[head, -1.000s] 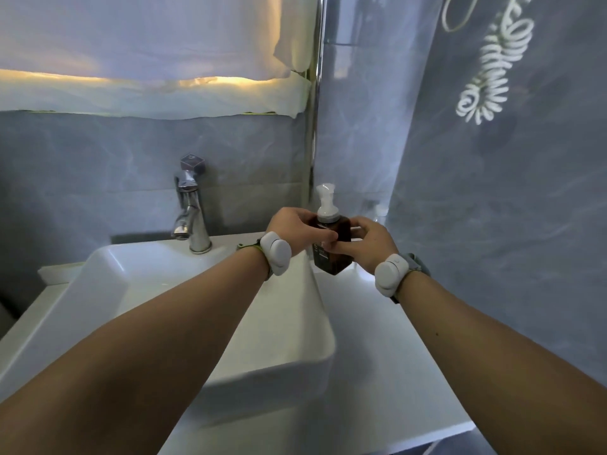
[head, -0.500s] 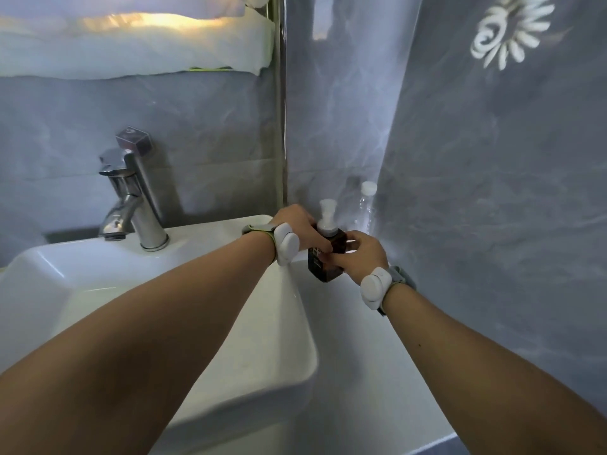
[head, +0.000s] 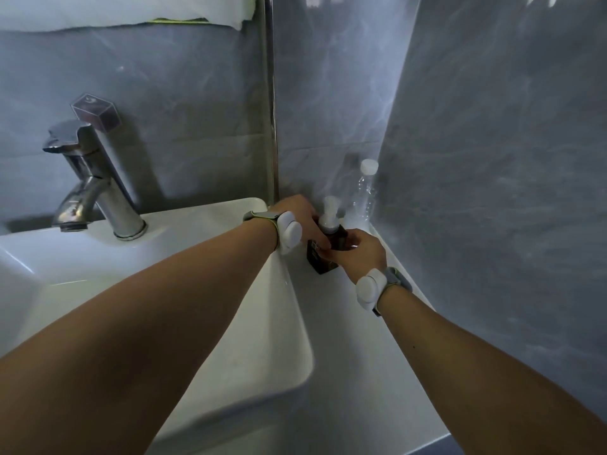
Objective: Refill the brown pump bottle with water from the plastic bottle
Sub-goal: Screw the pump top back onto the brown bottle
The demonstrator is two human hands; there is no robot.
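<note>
The brown pump bottle [head: 335, 239] with a white pump head stands on the white counter, in the back corner to the right of the basin. My left hand [head: 303, 218] grips its left side. My right hand [head: 359, 254] holds its front and right side, fingers curled round the body. Behind it, against the grey wall, a clear plastic bottle [head: 364, 192] with a white cap stands upright, untouched. Both wrists carry white bands.
A white basin [head: 262, 339] fills the left and centre, with a chrome tap [head: 95, 192] at its back. Grey tiled walls close in behind and to the right. The white counter [head: 361, 372] runs toward me on the right.
The view has tilted down and moved closer to the corner. Both hands stay on the brown bottle, which now sits lower, at the counter. The plastic bottle has come fully into sight.
</note>
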